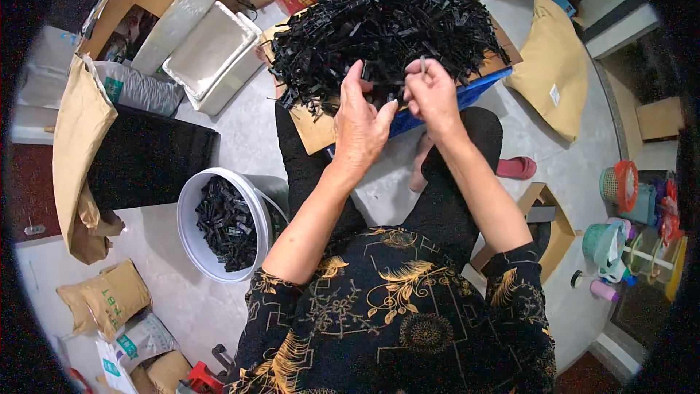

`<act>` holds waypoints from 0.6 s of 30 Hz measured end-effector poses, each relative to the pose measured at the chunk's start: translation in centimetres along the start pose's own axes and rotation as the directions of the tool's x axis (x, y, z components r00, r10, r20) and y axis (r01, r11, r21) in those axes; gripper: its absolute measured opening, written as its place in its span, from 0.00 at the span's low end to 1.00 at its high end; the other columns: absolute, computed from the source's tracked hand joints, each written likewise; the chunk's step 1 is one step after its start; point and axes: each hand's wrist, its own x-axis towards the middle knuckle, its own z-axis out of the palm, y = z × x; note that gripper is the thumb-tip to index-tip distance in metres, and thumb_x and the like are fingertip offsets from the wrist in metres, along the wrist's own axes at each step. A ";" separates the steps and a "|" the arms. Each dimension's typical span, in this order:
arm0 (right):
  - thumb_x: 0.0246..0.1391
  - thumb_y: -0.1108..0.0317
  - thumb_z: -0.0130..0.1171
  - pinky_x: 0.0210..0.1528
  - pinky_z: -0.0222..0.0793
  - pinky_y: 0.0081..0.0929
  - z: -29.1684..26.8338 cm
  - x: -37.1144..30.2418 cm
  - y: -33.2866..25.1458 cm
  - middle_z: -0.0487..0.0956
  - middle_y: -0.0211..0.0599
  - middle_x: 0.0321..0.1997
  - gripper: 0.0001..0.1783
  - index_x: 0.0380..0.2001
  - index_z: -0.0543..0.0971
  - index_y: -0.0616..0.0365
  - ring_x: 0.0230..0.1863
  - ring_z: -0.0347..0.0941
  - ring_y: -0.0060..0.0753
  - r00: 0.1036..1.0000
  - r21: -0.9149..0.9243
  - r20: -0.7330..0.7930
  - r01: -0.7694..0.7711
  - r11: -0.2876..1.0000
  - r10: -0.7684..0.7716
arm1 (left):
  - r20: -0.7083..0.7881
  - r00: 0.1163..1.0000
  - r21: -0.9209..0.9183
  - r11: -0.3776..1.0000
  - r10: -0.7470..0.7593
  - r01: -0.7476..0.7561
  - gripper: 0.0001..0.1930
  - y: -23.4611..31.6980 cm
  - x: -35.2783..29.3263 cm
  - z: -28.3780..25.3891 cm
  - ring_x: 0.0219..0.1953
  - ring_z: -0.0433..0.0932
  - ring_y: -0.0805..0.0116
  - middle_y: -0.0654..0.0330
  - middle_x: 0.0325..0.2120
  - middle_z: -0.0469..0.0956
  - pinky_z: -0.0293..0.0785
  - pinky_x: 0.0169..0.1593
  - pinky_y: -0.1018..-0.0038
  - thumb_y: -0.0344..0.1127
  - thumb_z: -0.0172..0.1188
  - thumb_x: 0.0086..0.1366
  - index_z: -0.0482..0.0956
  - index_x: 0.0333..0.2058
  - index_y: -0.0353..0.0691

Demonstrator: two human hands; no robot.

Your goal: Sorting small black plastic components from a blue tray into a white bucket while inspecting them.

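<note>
A big heap of small black plastic parts (379, 25) covers the board in front of me. At its near edge my left hand (357, 128) is closed, thumb toward the right hand, on a small black plastic part (391, 93) that partly blends into the heap behind. My right hand (435, 98) faces it, fingers curled in a pinch round a thin grey tool (423, 66) whose tip sticks up past the fingers. The hands are close together. The tool's other end is hidden by the fingers.
Left of my legs stands a white bucket (187, 230) partly filled with black parts. Cardboard (310, 131) and a blue box side (481, 91) show under the heap. A foam box (211, 55), a tan sack (550, 66), an open carton (550, 248) and a pink slipper (516, 167) surround me.
</note>
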 end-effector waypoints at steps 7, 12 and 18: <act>0.52 0.75 0.48 0.14 0.54 0.09 0.3 -3.0 0.6 0.65 0.23 0.18 0.09 0.39 0.67 0.62 0.17 0.60 0.10 0.984 -0.002 0.178 -0.029 1.000 0.028 | 0.165 0.985 0.079 0.995 0.040 -0.054 0.31 -1.4 -0.4 -0.1 0.26 0.74 0.59 0.51 0.30 0.72 0.70 0.30 0.69 0.30 0.60 0.49 0.59 0.52 0.40; 0.53 0.72 0.50 0.14 0.52 0.08 0.1 -3.5 -0.3 0.66 0.24 0.18 0.11 0.41 0.66 0.59 0.13 0.57 0.11 0.946 0.093 0.217 -0.265 0.960 0.240 | 0.217 0.973 0.009 0.997 0.077 -0.081 0.26 -1.4 -1.0 -0.4 0.23 0.73 0.60 0.53 0.24 0.72 0.70 0.29 0.70 0.27 0.58 0.51 0.61 0.50 0.43; 0.58 0.57 0.46 0.13 0.47 0.08 1.0 -3.9 -0.1 0.66 0.24 0.17 0.16 0.43 0.67 0.57 0.11 0.53 0.10 0.944 0.060 0.222 -0.264 0.963 0.244 | 0.237 0.972 -0.264 0.962 -0.005 0.070 0.21 -2.6 -1.5 -1.1 0.20 0.70 0.74 0.62 0.21 0.71 0.67 0.26 0.79 0.24 0.54 0.55 0.64 0.49 0.41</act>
